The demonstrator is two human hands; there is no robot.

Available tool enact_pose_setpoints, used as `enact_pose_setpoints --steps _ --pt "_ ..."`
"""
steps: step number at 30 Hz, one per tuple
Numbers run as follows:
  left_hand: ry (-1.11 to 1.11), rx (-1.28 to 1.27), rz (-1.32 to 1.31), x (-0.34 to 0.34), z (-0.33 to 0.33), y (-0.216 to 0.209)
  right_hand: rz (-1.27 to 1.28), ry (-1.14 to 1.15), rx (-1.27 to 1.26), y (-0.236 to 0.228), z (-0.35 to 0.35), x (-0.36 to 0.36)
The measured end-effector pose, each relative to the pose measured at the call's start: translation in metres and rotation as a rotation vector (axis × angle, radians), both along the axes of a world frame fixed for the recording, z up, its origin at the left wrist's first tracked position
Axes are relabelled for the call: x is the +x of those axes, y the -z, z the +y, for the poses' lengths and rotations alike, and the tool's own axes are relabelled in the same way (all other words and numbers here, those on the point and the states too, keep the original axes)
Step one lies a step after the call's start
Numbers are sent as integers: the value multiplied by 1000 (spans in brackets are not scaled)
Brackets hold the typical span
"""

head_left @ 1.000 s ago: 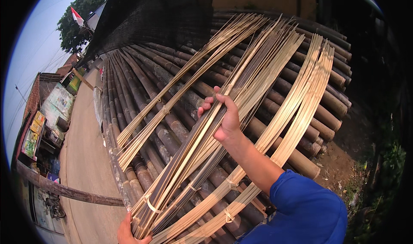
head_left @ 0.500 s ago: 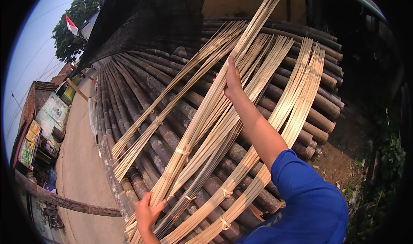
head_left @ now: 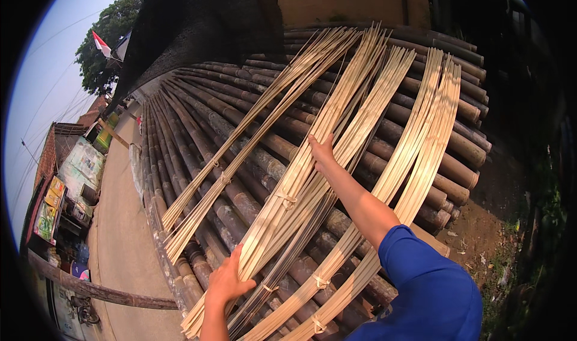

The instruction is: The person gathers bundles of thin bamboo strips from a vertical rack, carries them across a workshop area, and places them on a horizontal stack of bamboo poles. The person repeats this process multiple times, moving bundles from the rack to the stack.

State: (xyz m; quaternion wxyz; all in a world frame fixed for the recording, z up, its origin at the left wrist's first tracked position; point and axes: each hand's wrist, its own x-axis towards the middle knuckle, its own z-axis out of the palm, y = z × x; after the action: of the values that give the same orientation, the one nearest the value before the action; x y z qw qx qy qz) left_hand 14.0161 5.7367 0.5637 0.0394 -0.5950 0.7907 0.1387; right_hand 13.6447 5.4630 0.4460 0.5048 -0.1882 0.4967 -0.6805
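A long bundle of pale bamboo strips [head_left: 273, 218], tied with a thin band, lies slanted over the pile of dark bamboo poles [head_left: 252, 151]. My left hand [head_left: 225, 281] grips it low down, fingers along its left edge and thumb stretched to the right. Farther up, my right hand [head_left: 321, 153] is closed across the same bundle. Under and beside it are another pale bundle [head_left: 366, 112] and a darker bundle [head_left: 291, 254]. The fingers' undersides are hidden in both hands.
Two tied bundles [head_left: 434, 133] lie on the right, and two thinner ones [head_left: 207, 193] on the left. A path [head_left: 117, 221] runs along the left, crossed by a wooden rail [head_left: 102, 288]. Dark netting [head_left: 198, 28] hangs behind the poles.
The bundle in my hands has come down from a raised, tilted position onto the poles and other strips. My right hand is lower; my left has shifted right and up.
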Motion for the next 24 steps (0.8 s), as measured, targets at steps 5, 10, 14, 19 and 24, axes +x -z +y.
enact_pose_setpoints --steps 5,10,14,19,24 --pt "-130 -359 -243 55 -70 -16 304 -531 119 -74 -15 23" --pt "-60 -184 -80 55 -60 80 382 -659 -138 -68 57 13" --pt "-408 77 -50 107 -26 157 468 -749 -19 -37 126 -24" --pt "-607 -91 -73 195 10 209 347 -875 43 1 168 -17" --pt "-339 -149 -221 180 0 136 221 -976 85 10 182 12"
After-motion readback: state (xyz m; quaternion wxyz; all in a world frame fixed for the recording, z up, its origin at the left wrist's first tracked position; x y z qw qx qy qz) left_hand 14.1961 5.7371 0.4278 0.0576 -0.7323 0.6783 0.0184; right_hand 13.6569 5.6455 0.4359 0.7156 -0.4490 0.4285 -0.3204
